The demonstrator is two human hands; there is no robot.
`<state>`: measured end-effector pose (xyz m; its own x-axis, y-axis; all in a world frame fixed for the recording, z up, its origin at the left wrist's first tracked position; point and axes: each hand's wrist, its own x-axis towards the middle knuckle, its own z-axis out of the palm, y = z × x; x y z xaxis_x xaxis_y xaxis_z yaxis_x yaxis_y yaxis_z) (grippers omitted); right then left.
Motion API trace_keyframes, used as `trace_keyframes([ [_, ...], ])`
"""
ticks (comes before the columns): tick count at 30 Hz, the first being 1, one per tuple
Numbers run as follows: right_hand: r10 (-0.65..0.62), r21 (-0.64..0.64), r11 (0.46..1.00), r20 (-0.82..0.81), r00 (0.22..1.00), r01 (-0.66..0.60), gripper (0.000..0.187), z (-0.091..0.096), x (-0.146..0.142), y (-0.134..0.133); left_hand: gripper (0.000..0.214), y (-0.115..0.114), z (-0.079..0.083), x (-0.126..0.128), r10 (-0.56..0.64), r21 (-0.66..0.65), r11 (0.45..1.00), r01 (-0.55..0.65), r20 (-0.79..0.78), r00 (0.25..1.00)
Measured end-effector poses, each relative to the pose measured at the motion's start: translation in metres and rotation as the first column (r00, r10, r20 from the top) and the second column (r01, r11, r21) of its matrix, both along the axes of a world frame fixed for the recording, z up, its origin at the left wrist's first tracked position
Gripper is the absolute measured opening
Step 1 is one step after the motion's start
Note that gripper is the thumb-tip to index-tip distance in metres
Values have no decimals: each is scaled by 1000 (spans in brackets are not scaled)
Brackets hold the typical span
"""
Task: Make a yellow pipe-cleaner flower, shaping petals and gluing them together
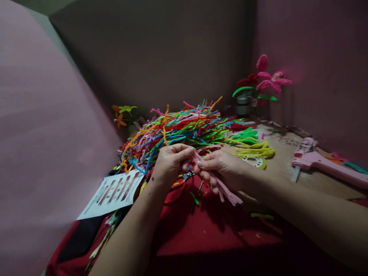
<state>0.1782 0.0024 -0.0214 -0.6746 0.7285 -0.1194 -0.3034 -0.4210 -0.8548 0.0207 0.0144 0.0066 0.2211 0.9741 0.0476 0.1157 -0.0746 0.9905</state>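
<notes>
A bundle of pale pink pipe cleaners [227,192] runs between my two hands, its loose ends hanging down to the right. My left hand [175,159] pinches the upper end between thumb and fingers. Farther down the bundle, my right hand [220,168] is closed around it, thumb on top. Just below the hands lie red-handled pliers or cutters [175,191], partly hidden by my left wrist. Behind them rises a big heap of multicoloured pipe cleaners [178,126].
At right, a pink glue gun [324,163] rests on a brown board [283,153], near a yellow tape roll [260,163]. Pink fuzzy flowers [274,80] stand behind. A printed sheet [112,195] and dark phone-like slab [80,237] lie left on the red cloth [207,234].
</notes>
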Motion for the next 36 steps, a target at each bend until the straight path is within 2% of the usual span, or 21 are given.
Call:
trace_keyframes([
  [3,-10,-33,999,-24,1000,9,16,-3,-2,0,19,-2,-2,4,198,189,969,-162,-191,961],
  [6,-17,-62,998,-22,1000,15,16,-5,-4,0,16,-4,-2,7,405,487,850,-200,-363,839],
  [8,0,-71,997,-9,1000,0,17,-5,-4,-1,16,-4,-1,7,476,585,789,-186,-392,787],
  [9,8,-69,998,2,1000,-8,18,-5,-4,-1,16,-3,-1,7,476,576,792,-202,-376,795],
  [10,11,-66,998,17,1000,-10,19,-4,-4,-2,16,-2,-1,6,442,516,825,-228,-339,831],
  [12,8,-67,998,54,999,-4,20,-2,-3,-2,18,0,-1,5,291,272,934,-233,-198,936],
  [14,-1,-78,997,88,996,8,20,-1,-2,-2,18,2,-2,4,121,12,993,-121,7,993],
  [15,-10,-80,997,101,995,19,20,0,-2,-2,18,2,-3,5,49,-76,996,-42,94,994],
  [17,-26,-67,997,115,993,34,19,0,-1,-1,20,1,-6,7,-58,-166,982,90,191,980],
  [20,-24,-53,998,84,996,28,17,-1,-2,0,25,-1,-11,11,-112,-175,973,148,202,973],
  [23,-16,-81,997,46,999,19,19,-2,-4,-1,28,0,-13,13,-27,-128,990,51,183,983],
  [26,-7,-103,995,42,999,12,21,-3,-7,-3,29,3,-11,12,38,-141,990,-9,206,978],
  [29,6,-109,994,32,999,-2,21,-4,-6,-3,30,5,-8,9,23,-167,986,15,223,974],
  [33,10,-116,993,30,1000,-6,20,-5,-3,0,31,5,-7,7,19,-127,992,2,159,987],
  [36,-24,-94,995,37,999,27,16,-4,-3,0,30,5,-10,7,-22,-134,990,38,119,993],
])
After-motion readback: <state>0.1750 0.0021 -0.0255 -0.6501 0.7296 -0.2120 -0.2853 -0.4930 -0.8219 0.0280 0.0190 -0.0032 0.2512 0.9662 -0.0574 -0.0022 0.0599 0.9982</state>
